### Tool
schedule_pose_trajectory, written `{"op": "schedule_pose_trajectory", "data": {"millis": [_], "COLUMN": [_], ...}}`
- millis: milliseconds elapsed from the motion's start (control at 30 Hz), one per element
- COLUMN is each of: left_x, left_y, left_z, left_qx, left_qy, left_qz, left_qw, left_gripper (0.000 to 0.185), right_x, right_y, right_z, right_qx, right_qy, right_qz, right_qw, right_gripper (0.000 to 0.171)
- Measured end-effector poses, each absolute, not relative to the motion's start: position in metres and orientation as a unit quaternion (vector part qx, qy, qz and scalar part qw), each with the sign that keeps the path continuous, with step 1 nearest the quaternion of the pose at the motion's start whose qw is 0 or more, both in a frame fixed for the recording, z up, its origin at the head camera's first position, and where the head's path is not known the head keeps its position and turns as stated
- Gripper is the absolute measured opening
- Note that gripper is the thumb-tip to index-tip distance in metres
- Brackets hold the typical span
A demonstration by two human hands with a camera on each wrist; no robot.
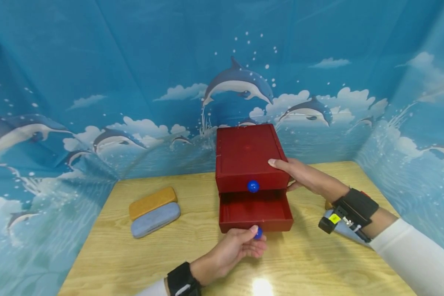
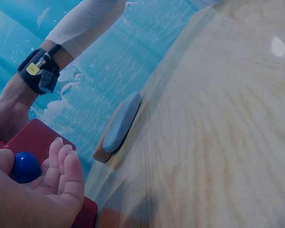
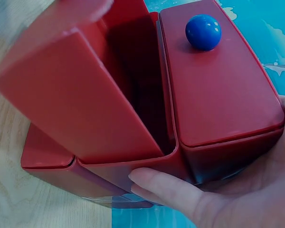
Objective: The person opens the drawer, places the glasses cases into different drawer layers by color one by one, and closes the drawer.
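A red drawer cabinet (image 1: pixel 244 146) stands near the back of the table. Its middle drawer (image 1: pixel 240 227) is pulled out, and its inside looks bare. My left hand (image 1: pixel 237 246) pinches that drawer's blue knob (image 1: pixel 258 233) with the thumb over it, the other fingers loosely bent below. With the thumb on top and fingers along the side wall, my right hand (image 1: pixel 302 174) grips the cabinet's right side. In the right wrist view, the top drawer (image 3: pixel 223 90) with its blue knob (image 3: pixel 203 32) and the bottom drawer (image 3: pixel 46 148) are closed.
On the left of the wooden table (image 1: pixel 192 250) lie an orange case (image 1: pixel 153 203) and a blue-grey case (image 1: pixel 156 219), side by side. Another blue-grey case (image 1: pixel 349 232) on the right is partly hidden behind the right wrist. A dolphin-print curtain (image 1: pixel 151 61) surrounds the table.
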State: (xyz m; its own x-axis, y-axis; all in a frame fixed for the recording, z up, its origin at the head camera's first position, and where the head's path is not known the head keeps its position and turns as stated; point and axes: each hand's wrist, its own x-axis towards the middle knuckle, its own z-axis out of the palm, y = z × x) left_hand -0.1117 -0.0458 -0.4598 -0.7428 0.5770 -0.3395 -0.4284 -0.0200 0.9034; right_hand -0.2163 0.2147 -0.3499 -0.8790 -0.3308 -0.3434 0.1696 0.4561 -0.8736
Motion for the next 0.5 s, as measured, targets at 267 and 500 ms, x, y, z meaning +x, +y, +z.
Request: {"op": "schedule_pose_trajectory", "data": {"millis": [267, 500], "left_x": [-0.102, -0.093], "left_y": [-0.048, -0.049], "left_z": [-0.461, -0.464], "left_qx": [0.07, 0.074], "left_qy": [0.607, 0.601], "left_qz": [0.705, 0.709], "left_qw": [0.36, 0.363], "left_gripper": [0.055, 0.054], "right_x": [-0.217, -0.216], "right_y": [0.215, 0.216], "right_z": [-0.35, -0.351], "right_qx": [-0.055, -0.058], "right_qy": [0.819, 0.816], "right_qz": [-0.521, -0.524], "right_qw": [0.236, 0.237], "right_gripper": [0.08, 0.08]}}
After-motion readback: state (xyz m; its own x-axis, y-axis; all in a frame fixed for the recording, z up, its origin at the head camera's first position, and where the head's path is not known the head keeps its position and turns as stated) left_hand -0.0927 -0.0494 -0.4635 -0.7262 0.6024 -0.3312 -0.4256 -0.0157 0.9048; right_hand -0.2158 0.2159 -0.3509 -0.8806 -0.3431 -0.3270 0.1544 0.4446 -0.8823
